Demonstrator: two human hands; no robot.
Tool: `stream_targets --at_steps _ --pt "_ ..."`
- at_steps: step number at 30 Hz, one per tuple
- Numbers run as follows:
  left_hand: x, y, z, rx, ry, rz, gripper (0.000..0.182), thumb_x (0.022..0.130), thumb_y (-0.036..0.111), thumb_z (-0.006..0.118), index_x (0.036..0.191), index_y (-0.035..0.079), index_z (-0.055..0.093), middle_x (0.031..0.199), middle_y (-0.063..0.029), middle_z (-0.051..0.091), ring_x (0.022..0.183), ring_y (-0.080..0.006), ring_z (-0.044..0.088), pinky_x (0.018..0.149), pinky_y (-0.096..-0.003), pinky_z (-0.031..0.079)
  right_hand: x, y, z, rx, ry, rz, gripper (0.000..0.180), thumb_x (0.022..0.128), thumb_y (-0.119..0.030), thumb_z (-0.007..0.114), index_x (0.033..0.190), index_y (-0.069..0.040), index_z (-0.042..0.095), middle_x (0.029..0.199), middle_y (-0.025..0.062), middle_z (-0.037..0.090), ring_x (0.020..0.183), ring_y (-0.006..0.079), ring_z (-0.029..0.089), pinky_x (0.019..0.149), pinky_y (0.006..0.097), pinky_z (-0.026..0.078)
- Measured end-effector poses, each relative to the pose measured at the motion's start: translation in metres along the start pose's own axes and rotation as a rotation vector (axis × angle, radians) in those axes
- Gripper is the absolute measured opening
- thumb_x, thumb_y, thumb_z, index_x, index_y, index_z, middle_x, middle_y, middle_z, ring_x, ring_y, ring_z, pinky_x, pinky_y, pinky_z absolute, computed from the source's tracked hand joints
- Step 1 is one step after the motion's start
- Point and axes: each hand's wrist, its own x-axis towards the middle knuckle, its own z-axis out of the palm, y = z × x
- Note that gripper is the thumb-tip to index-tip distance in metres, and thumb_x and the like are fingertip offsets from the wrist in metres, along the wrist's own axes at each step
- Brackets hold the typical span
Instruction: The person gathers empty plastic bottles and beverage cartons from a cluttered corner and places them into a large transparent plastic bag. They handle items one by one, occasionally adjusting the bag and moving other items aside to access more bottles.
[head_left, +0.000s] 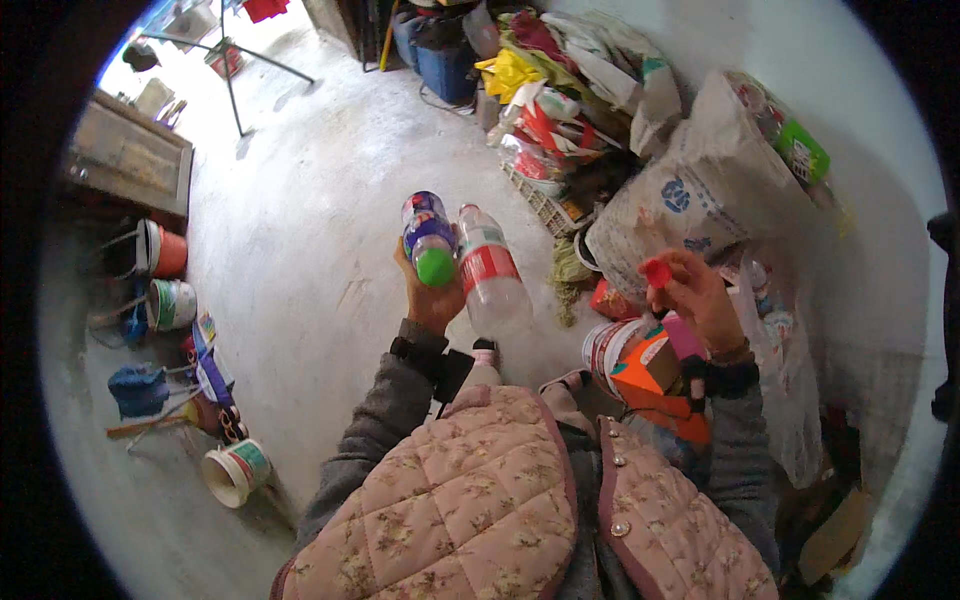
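My left hand (435, 300) grips a plastic bottle with a purple label and a green cap (435, 266). Against its fingers, on the right side, is a clear plastic bottle with a red and white label (491, 266), its neck pointing away from me; the fingers behind it are partly hidden. My right hand (697, 296) is raised at the right and pinches a small red plastic piece, seemingly a bottle cap (657, 273), between thumb and fingers. Below that hand stands a white bucket (604, 352) beside an orange carton (652, 367).
A large woven sack (697, 195) leans by the right wall, near a heap of bags and a plastic basket (544, 202). Buckets (171, 304) and a small stool (139, 390) line the left side. A metal stand (225, 49) is at the far left on the concrete floor (322, 187).
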Motion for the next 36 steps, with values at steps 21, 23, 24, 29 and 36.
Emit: stream_targets --at_steps 21,23,24,29,36 --pt "0.032 0.066 -0.007 -0.145 0.206 0.202 0.069 0.079 0.054 0.041 0.123 0.001 0.046 0.132 -0.0170 0.045 0.129 -0.0367 0.035 0.105 -0.0635 0.021 0.012 0.022 0.038 0.070 0.055 0.035 0.027 0.093 -0.003 0.049 0.120 -0.003 0.049 0.111 0.0111 0.059 0.086 0.0139 0.058 0.078 0.0264 0.048" --pt "0.028 0.069 -0.002 -0.191 0.196 0.183 0.066 0.083 0.049 0.038 0.130 0.003 0.042 0.139 -0.0180 0.038 0.131 -0.0370 0.032 0.106 -0.0621 0.021 0.014 0.020 0.041 0.082 0.064 0.044 0.028 0.092 -0.003 0.048 0.120 -0.003 0.049 0.115 0.0126 0.059 0.086 0.0146 0.058 0.078 0.0259 0.048" --pt "0.025 0.070 0.001 -0.210 0.201 0.176 0.064 0.085 0.046 0.037 0.134 0.005 0.041 0.143 -0.0184 0.035 0.133 -0.0372 0.031 0.107 -0.0615 0.022 0.016 0.019 0.043 0.072 0.055 0.050 0.028 0.092 -0.003 0.048 0.121 -0.003 0.048 0.115 0.0125 0.058 0.086 0.0145 0.058 0.078 0.0259 0.048" --pt "0.018 0.077 -0.001 -0.176 0.185 0.173 0.065 0.085 0.050 0.039 0.132 0.006 0.042 0.141 -0.0168 0.039 0.132 -0.0353 0.033 0.108 -0.0576 0.023 0.024 0.017 0.048 0.054 0.012 0.070 0.031 0.093 -0.005 0.048 0.124 -0.004 0.046 0.116 0.0122 0.058 0.087 0.0139 0.058 0.079 0.0252 0.048" --pt "0.018 0.075 -0.033 0.086 0.261 0.326 0.072 0.078 0.065 0.039 0.121 0.008 0.051 0.124 -0.0100 0.054 0.123 -0.0314 0.042 0.103 -0.0521 0.032 0.029 0.009 0.058 0.018 -0.007 0.143 0.036 0.094 -0.009 0.051 0.129 -0.003 0.044 0.118 0.0107 0.058 0.091 0.0126 0.058 0.081 0.0255 0.048"
